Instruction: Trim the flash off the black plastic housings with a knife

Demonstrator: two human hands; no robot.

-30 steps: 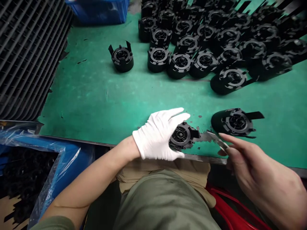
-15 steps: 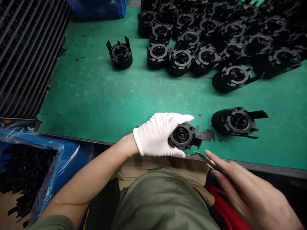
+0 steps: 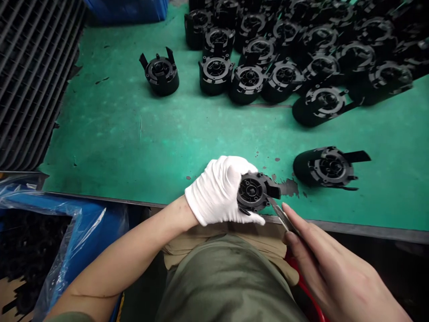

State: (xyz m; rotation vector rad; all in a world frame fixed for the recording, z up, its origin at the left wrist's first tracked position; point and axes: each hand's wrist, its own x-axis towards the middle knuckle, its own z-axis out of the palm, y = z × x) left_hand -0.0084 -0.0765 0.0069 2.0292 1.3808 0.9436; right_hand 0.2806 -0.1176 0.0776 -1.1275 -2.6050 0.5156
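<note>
My left hand (image 3: 219, 190), in a white glove, is wrapped around a round black plastic housing (image 3: 251, 191) near the table's front edge. The ribbed end of the housing faces up toward me, and a flat tab sticks out on its right. My bare right hand (image 3: 331, 259) grips a slim metal knife (image 3: 283, 217), its pointed blade reaching the right rim of the housing. Whether the tip touches the plastic I cannot tell. Another black housing (image 3: 325, 167) lies tilted to the right of my hands.
Many similar housings (image 3: 250, 82) crowd the back right of the green table (image 3: 167, 134). One more housing (image 3: 161, 74) stands apart at the left. Stacked black grids (image 3: 33, 80) fill the far left. A plastic-lined blue bin (image 3: 90, 237) sits below the front edge; another blue bin (image 3: 127, 10) is behind.
The knife has moved left and up to the rim of the housing. My left thumb has drawn in around the housing, which has turned slightly. The whole view has shifted a little.
</note>
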